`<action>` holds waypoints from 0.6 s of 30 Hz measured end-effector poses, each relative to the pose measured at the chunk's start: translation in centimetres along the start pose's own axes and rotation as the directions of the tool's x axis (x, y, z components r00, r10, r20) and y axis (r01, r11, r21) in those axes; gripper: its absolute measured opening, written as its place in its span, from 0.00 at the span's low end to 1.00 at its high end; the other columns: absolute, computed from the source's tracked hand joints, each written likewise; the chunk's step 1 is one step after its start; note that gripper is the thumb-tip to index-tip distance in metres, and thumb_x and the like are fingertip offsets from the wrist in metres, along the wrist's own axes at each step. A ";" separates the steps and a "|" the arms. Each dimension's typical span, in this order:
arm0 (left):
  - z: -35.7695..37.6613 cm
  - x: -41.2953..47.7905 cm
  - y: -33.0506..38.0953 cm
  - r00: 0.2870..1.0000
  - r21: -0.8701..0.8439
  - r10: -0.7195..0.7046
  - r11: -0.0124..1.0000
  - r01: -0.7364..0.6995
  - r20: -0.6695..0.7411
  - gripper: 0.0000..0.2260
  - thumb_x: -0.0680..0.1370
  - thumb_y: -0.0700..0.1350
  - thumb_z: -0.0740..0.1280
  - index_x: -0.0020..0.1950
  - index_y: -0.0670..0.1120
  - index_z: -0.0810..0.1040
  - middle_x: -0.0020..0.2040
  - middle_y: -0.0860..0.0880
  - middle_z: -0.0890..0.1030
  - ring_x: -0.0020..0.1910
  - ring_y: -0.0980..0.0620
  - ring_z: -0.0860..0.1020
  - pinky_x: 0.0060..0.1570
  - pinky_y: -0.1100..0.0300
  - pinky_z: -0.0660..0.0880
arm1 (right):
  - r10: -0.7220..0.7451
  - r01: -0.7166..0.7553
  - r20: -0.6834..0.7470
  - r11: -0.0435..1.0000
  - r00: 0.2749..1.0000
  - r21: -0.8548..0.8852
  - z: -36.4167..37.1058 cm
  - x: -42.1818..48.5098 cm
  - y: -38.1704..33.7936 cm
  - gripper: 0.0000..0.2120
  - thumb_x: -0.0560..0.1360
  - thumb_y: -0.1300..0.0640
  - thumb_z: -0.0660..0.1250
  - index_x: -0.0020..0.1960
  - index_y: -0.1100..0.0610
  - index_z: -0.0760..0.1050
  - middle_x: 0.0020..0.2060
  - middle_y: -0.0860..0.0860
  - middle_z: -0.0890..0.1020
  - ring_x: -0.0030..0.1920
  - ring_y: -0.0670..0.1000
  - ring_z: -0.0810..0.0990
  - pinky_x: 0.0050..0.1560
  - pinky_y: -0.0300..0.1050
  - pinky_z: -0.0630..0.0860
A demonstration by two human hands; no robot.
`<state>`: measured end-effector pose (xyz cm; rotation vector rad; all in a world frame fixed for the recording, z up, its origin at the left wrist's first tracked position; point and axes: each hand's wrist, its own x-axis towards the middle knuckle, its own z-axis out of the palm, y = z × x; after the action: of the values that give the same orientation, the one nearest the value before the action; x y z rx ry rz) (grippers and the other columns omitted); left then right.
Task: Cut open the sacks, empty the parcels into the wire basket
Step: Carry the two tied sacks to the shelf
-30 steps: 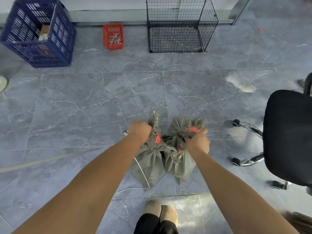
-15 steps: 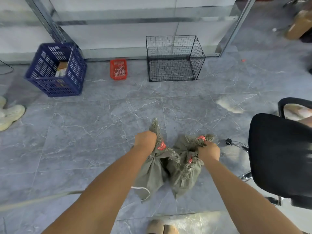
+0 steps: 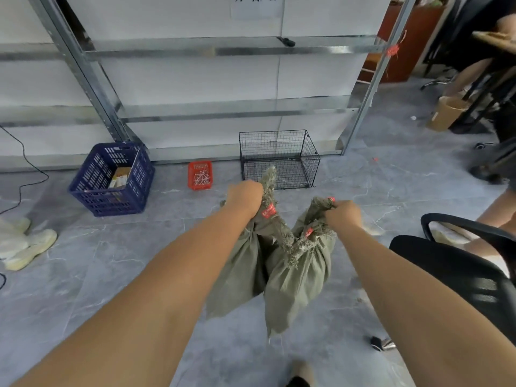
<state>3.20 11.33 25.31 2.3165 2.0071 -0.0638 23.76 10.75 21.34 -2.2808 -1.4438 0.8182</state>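
Observation:
Two grey-green woven sacks hang in front of me, tied at the neck with red seals. My left hand grips the gathered neck of the left sack. My right hand grips the neck of the right sack. Both sacks hang off the grey tiled floor, side by side and touching. The black wire basket stands on the floor against the shelf frame, just beyond my hands, with nothing visible inside it.
A blue plastic crate and a small red tray sit left of the basket. A black office chair is close on my right, with another person's legs beyond it. Pale shoes lie at far left. Metal shelving lines the wall.
Both hands have lifted the sacks up off the floor and carried them forward; the wire basket is now much nearer to them. My view has tilted up toward the shelving.

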 end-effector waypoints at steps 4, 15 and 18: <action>-1.6 4.6 0.2 0.998 0.004 -0.018 1.000 0.018 -0.052 0.11 0.77 0.31 0.55 0.43 0.41 0.76 0.43 0.45 0.78 0.48 0.45 0.77 0.43 0.56 0.69 | -0.077 0.077 0.000 0.995 0.997 -0.070 -1.9 4.2 -2.6 0.11 0.72 0.69 0.58 0.50 0.67 0.77 0.35 0.57 0.75 0.40 0.56 0.74 0.37 0.44 0.73; -1.1 17.3 -0.6 0.991 -0.107 -0.131 0.986 0.128 -0.018 0.12 0.77 0.33 0.57 0.54 0.40 0.79 0.49 0.45 0.79 0.47 0.48 0.77 0.40 0.59 0.68 | -0.203 0.217 0.088 0.957 0.975 -0.193 -2.0 18.2 -7.9 0.12 0.73 0.69 0.57 0.51 0.67 0.78 0.39 0.57 0.75 0.38 0.55 0.73 0.30 0.40 0.69; -0.7 21.2 -1.3 0.988 -0.143 -0.149 0.978 0.153 0.038 0.08 0.77 0.33 0.58 0.45 0.41 0.76 0.41 0.47 0.75 0.40 0.50 0.74 0.37 0.60 0.67 | -0.175 0.189 0.098 0.968 0.980 -0.162 -1.5 21.9 -9.8 0.09 0.73 0.70 0.58 0.47 0.66 0.76 0.31 0.55 0.73 0.31 0.52 0.71 0.24 0.38 0.63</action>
<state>4.94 32.53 24.26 2.0635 2.0961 0.0412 24.81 34.78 21.34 -2.2129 -1.7945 0.7678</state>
